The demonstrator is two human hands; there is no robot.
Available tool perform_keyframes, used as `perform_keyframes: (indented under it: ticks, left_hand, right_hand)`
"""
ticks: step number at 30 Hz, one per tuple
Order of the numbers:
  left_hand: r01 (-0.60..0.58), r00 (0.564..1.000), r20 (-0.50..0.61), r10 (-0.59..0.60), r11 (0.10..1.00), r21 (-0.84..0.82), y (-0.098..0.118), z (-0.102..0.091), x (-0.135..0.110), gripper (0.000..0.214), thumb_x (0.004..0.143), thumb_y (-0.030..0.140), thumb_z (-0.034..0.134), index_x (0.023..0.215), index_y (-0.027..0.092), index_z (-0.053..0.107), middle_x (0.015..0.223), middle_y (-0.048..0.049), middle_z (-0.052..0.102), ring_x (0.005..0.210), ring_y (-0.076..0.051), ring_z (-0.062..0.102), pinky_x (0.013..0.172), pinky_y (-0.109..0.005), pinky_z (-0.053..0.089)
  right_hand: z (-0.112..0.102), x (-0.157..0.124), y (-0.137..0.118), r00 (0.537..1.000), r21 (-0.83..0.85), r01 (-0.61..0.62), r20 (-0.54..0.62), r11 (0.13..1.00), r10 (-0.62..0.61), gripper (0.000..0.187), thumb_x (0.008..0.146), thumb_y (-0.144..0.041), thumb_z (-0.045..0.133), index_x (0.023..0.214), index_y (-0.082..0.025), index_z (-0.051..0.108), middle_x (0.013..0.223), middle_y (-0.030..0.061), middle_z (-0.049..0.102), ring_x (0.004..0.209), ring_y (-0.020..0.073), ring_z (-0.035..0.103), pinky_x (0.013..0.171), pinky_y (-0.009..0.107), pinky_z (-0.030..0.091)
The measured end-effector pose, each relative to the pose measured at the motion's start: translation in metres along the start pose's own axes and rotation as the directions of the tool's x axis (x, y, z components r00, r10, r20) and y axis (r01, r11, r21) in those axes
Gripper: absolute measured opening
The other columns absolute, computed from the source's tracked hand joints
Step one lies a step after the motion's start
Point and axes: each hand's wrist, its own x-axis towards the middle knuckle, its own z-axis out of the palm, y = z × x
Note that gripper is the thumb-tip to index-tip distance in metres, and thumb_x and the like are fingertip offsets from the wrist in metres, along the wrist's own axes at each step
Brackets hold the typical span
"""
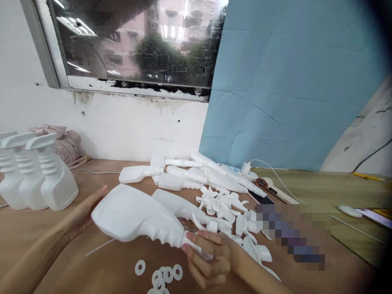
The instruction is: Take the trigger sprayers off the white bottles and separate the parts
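Holding the white spray bottle sideways, you press your open left hand flat on its bottom and wrap your right hand round its neck. Right of the bottle sits a pile of trigger heads. Under it lie white rings. Left of it stand three trigger-topped bottles. Behind it, more bottles lie on the wooden table, below a window.

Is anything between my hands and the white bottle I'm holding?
Nothing visible. The right hand grips the bottle by its neck, and the left hand rests flat against its base.
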Motion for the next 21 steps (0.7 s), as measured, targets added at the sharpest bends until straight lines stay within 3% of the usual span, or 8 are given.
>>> perform_keyframes:
  ticks: [2, 4, 6, 9, 13, 16, 18, 21]
  left_hand:
    - [0.082, 0.991, 0.097, -0.091, 0.992, 0.091, 0.002, -0.001, -0.008, 0.046, 0.051, 0.041, 0.076, 0.086, 0.016, 0.059, 0.073, -0.0052, 0.065, 0.062, -0.021, 0.062, 0.055, -0.03, 0.052]
    - [0.007, 0.99, 0.142, -0.027, 0.99, 0.137, 0.003, -0.001, -0.018, 0.06, 0.05, 0.037, 0.078, 0.101, 0.02, 0.053, 0.088, -0.0055, 0.066, 0.073, -0.023, 0.063, 0.055, -0.027, 0.052]
    - [-0.128, 0.989, 0.092, 0.115, 0.98, 0.15, 0.004, -0.003, -0.027, 0.07, 0.05, 0.041, 0.078, 0.11, 0.024, 0.047, 0.1, -0.0047, 0.064, 0.083, -0.023, 0.062, 0.056, -0.025, 0.052]
    - [-0.217, 0.975, -0.003, 0.222, 0.954, 0.208, 0.006, -0.006, -0.037, 0.076, 0.05, 0.044, 0.076, 0.117, 0.027, 0.043, 0.111, -0.0039, 0.06, 0.092, -0.024, 0.06, 0.058, -0.024, 0.052]
    - [-0.224, 0.961, -0.091, 0.26, 0.931, 0.29, 0.004, -0.012, -0.043, 0.076, 0.047, 0.041, 0.077, 0.115, 0.023, 0.048, 0.106, -0.0041, 0.063, 0.093, -0.027, 0.058, 0.059, -0.025, 0.053]
    - [-0.32, 0.901, -0.169, 0.398, 0.876, 0.36, -0.003, -0.017, -0.043, 0.07, 0.048, 0.044, 0.075, 0.11, 0.022, 0.052, 0.106, -0.004, 0.063, 0.097, -0.029, 0.056, 0.061, -0.026, 0.053]
    - [-0.389, 0.844, -0.169, 0.51, 0.797, 0.461, -0.007, -0.022, -0.044, 0.063, 0.051, 0.044, 0.073, 0.108, 0.024, 0.054, 0.107, -0.0028, 0.061, 0.099, -0.027, 0.056, 0.064, -0.026, 0.053]
    - [-0.469, 0.737, -0.118, 0.666, 0.629, 0.62, -0.009, -0.032, -0.047, 0.057, 0.051, 0.043, 0.073, 0.104, 0.029, 0.056, 0.103, -0.0001, 0.063, 0.089, -0.024, 0.061, 0.063, -0.028, 0.055]
  right_hand:
    - [-0.003, 0.007, 0.006, 0.997, -0.02, 0.072, -0.01, 0.997, -0.072, 0.018, 0.069, -0.016, 0.065, 0.074, -0.033, 0.057, 0.085, -0.0077, 0.07, 0.085, 0.017, 0.066, 0.066, 0.025, 0.058]
    - [-0.003, 0.014, 0.011, 0.995, -0.077, 0.032, -0.088, 0.997, -0.039, 0.018, 0.072, -0.019, 0.065, 0.082, -0.03, 0.055, 0.087, -0.0019, 0.071, 0.082, 0.0172, 0.067, 0.066, 0.028, 0.057]
    - [0.0, 0.018, 0.014, 0.975, -0.036, -0.099, -0.201, 0.994, 0.09, 0.025, 0.075, -0.021, 0.064, 0.095, -0.024, 0.051, 0.089, 0.0062, 0.07, 0.079, 0.0172, 0.067, 0.066, 0.03, 0.056]
    - [0.008, 0.02, 0.011, 0.873, 0.198, -0.343, -0.293, 0.918, 0.389, 0.029, 0.08, -0.027, 0.059, 0.104, -0.019, 0.045, 0.088, 0.0099, 0.067, 0.078, 0.0166, 0.065, 0.066, 0.027, 0.053]
    - [0.013, 0.021, 0.0, 0.629, 0.436, -0.687, -0.043, 0.582, 0.776, 0.024, 0.08, -0.035, 0.058, 0.098, -0.023, 0.05, 0.073, 0.0006, 0.062, 0.061, 0.0134, 0.059, 0.051, 0.021, 0.045]
    - [0.013, 0.027, -0.002, 0.443, 0.578, -0.769, 0.174, 0.273, 0.88, 0.023, 0.076, -0.037, 0.061, 0.091, -0.022, 0.05, 0.06, -0.0038, 0.055, 0.05, 0.0105, 0.05, 0.043, 0.02, 0.035]
    - [0.013, 0.033, 0.002, 0.381, 0.691, -0.719, 0.302, 0.075, 0.874, 0.026, 0.075, -0.037, 0.063, 0.09, -0.022, 0.048, 0.063, -0.0038, 0.057, 0.054, 0.0108, 0.052, 0.047, 0.02, 0.036]
    - [0.014, 0.038, 0.009, 0.374, 0.799, -0.572, 0.457, -0.188, 0.807, 0.033, 0.072, -0.039, 0.066, 0.089, -0.022, 0.043, 0.066, -0.0033, 0.059, 0.059, 0.0132, 0.059, 0.049, 0.02, 0.04]
